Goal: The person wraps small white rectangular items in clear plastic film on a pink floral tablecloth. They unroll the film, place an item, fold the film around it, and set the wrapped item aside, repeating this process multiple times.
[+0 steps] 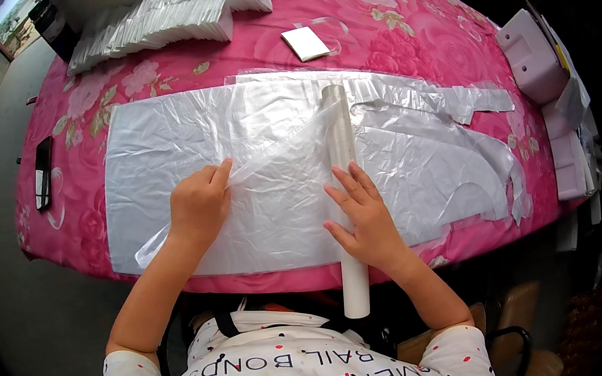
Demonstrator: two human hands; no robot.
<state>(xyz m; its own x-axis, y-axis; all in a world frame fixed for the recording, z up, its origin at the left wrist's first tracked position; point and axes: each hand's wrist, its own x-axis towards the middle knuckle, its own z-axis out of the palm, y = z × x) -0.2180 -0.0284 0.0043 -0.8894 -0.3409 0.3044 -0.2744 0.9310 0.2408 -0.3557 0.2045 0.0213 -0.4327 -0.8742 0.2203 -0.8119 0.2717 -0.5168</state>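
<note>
A: What is seen from the head camera?

B: A long white cardboard tube (pixel 345 182) is laid on clear, crinkled plastic sheets (pixel 159 153) that are spread over a pink flowered tablecloth (pixel 409 29). The tube's long axis is run from the near table edge, which is overhung, straight away toward the far side.

A: And the hands?

B: The right hand (pixel 366 217) is pressed flat on the tube, fingers spread and open. A corner of thin clear film (pixel 274 153) is pinched in the closed fingers of the left hand (pixel 197 205); the film is stretched toward the tube's far end.

A: Any containers?

B: None can be made out. Stacks of folded white bags (pixel 172 18) are piled at the far edge, with a small white card (pixel 305 43) near them and a black phone (pixel 44 172) at the left.
</note>
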